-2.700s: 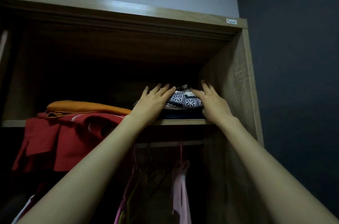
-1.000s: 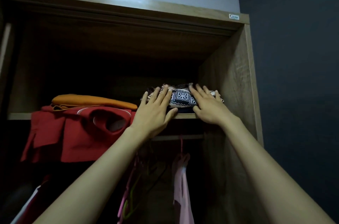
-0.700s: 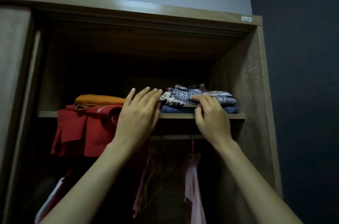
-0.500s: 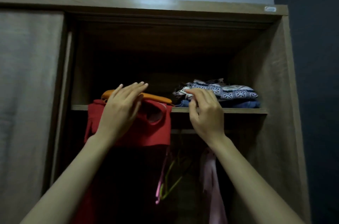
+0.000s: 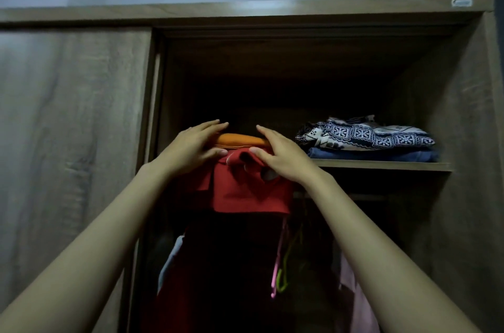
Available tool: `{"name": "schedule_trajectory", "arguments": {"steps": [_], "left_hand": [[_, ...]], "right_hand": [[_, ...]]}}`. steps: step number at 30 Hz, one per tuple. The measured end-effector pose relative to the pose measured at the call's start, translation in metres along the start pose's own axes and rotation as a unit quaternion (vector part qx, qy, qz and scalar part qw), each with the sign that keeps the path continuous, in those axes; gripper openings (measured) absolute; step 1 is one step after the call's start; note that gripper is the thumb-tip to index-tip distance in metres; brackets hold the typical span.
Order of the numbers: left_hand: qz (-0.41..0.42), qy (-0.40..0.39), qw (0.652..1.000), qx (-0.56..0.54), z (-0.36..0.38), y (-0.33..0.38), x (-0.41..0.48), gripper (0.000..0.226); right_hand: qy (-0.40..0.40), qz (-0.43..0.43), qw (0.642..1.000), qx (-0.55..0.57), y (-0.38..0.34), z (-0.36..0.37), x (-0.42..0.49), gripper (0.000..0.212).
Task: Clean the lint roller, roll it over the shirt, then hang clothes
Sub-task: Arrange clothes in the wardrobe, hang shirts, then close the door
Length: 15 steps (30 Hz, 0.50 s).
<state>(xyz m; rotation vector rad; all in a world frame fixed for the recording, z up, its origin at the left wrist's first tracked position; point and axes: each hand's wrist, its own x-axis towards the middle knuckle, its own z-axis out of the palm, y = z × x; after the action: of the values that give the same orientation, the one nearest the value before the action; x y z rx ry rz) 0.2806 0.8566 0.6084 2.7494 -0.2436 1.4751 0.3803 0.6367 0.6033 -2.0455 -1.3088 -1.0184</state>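
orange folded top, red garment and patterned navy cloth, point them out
orange folded top (image 5: 240,140): head view, middle of its front fold
red garment (image 5: 245,193): head view, middle of its hanging front
patterned navy cloth (image 5: 376,135): head view, middle of its top layer

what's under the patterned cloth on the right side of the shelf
A folded blue garment lies directly under the patterned cloth, resting on the shelf. Only its front edge shows; anything further back is covered by the cloth and lost in the dark.

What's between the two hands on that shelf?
In the head view, a folded orange garment lies between the left hand and right hand, atop a red garment.
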Motion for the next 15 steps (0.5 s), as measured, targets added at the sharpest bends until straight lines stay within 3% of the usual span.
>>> {"name": "schedule_trajectory", "arguments": {"steps": [6, 15], "left_hand": [[0.03, 0.0, 0.999, -0.014, -0.004, 0.004, 0.006, 0.051], [0.007, 0.144, 0.988, 0.047, 0.022, 0.021, 0.008, 0.029]], "right_hand": [[-0.02, 0.012, 0.998, -0.058, -0.003, 0.007, -0.009, 0.073], [0.008, 0.035, 0.997, -0.063, -0.009, 0.013, -0.003, 0.081]]}}
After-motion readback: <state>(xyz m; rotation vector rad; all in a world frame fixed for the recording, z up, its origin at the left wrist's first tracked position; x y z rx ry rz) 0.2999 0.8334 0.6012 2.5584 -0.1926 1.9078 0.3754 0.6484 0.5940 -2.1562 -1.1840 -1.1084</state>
